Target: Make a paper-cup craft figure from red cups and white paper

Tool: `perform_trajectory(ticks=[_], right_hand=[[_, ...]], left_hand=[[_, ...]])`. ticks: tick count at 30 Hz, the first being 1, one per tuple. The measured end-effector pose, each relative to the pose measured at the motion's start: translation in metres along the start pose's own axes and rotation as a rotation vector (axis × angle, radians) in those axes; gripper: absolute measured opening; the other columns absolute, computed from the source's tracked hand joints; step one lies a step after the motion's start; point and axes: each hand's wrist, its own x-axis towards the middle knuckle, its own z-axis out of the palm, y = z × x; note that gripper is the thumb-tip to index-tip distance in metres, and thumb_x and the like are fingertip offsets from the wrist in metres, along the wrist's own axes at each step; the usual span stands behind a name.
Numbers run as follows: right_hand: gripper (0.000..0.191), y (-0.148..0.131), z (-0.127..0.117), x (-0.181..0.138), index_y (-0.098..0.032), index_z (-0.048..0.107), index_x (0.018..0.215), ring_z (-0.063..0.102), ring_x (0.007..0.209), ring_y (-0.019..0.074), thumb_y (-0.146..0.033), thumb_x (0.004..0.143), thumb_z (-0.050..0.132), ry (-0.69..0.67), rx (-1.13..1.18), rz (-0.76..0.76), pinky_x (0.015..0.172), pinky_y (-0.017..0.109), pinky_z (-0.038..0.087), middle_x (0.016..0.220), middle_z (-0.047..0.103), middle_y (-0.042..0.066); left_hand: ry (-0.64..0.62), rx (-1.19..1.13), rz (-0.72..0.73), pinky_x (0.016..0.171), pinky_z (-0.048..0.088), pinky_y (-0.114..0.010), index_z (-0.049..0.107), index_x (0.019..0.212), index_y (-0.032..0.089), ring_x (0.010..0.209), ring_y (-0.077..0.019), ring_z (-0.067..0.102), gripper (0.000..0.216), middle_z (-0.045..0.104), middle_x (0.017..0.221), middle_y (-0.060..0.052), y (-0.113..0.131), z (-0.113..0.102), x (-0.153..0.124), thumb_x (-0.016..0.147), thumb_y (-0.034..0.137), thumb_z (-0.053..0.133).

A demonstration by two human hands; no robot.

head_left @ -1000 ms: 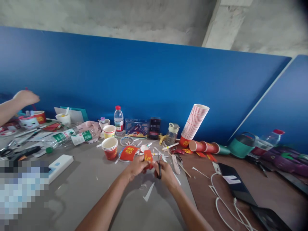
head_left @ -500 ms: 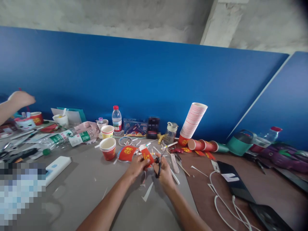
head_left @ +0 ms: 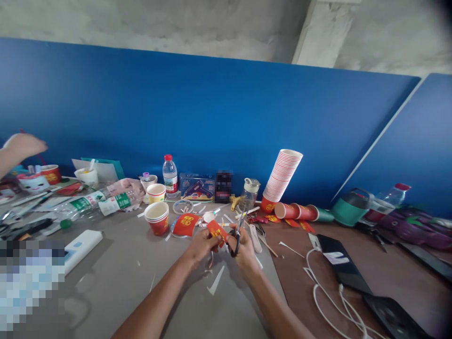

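Note:
My left hand [head_left: 200, 245] pinches a red piece of paper cup with gold print [head_left: 216, 230] just above the grey table [head_left: 116, 278]. My right hand [head_left: 243, 246] is closed round the black handles of a pair of scissors [head_left: 238, 231], whose blades point up and away beside the red piece. Thin white paper strips [head_left: 216, 280] lie on the table under my hands. A cut red cup piece [head_left: 183, 224] lies just beyond my left hand, next to a stack of red paper cups [head_left: 157, 217].
A tall leaning stack of red cups [head_left: 282, 179] stands at the blue wall, with water bottle [head_left: 170, 175], glue gun box [head_left: 196, 187] and jar [head_left: 247, 194]. Phone [head_left: 335, 261] and white cable [head_left: 326, 301] lie right. Another person's hand [head_left: 21, 143] reaches in far left.
My hands have lifted slightly and the scissors' blades have swung up and away. The red piece has tilted to the left. The other person's hand at far left has shifted a little.

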Motion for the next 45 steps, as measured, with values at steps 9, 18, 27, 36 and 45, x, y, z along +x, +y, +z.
perform_trajectory(ticks=[9,18,27,36,45], right_hand=[[0.043,-0.002,-0.001,0.000,-0.018,0.050,0.098,0.039,0.048,0.0080,-0.034,0.062,0.067,-0.028,0.033,-0.008,0.046,0.021,0.029,0.059,0.046,-0.007],[0.042,0.000,-0.004,0.002,-0.017,0.051,0.097,0.038,0.050,0.0084,-0.035,0.063,0.066,-0.034,-0.002,-0.029,0.046,0.021,0.028,0.060,0.046,-0.007],[0.038,0.002,-0.007,0.006,-0.017,0.052,0.096,0.037,0.047,0.0078,-0.032,0.064,0.065,0.022,-0.050,-0.074,0.043,0.020,0.027,0.058,0.046,-0.007],[0.036,-0.004,-0.006,0.006,-0.016,0.051,0.094,0.038,0.044,0.0072,-0.032,0.064,0.063,0.049,-0.098,-0.122,0.041,0.019,0.028,0.056,0.046,-0.007],[0.028,-0.012,-0.007,0.004,-0.017,0.052,0.088,0.047,0.050,0.0108,-0.033,0.066,0.060,0.040,-0.214,-0.219,0.046,0.022,0.037,0.059,0.053,-0.003]], left_hand=[[-0.009,0.094,0.006,0.052,0.037,-0.023,0.057,0.066,0.015,0.050,-0.0097,0.048,0.030,0.054,0.056,0.002,-0.008,-0.006,0.006,0.064,0.043,0.068],[-0.018,0.081,-0.002,0.054,0.037,-0.023,0.056,0.064,0.016,0.050,-0.0100,0.047,0.028,0.053,0.055,0.002,-0.003,-0.004,0.004,0.064,0.042,0.068],[0.016,-0.024,-0.001,0.055,0.037,-0.023,0.061,0.069,0.015,0.052,-0.0098,0.048,0.027,0.057,0.060,0.001,0.003,-0.004,-0.001,0.062,0.039,0.073],[0.008,-0.114,0.022,0.058,0.042,-0.025,0.065,0.082,0.015,0.055,-0.0102,0.052,0.031,0.063,0.071,-0.001,0.004,-0.001,-0.002,0.064,0.039,0.074],[-0.073,-0.250,-0.001,0.053,0.041,-0.022,0.065,0.075,0.014,0.048,-0.0082,0.053,0.033,0.063,0.065,0.000,0.005,0.006,-0.006,0.060,0.039,0.079]])
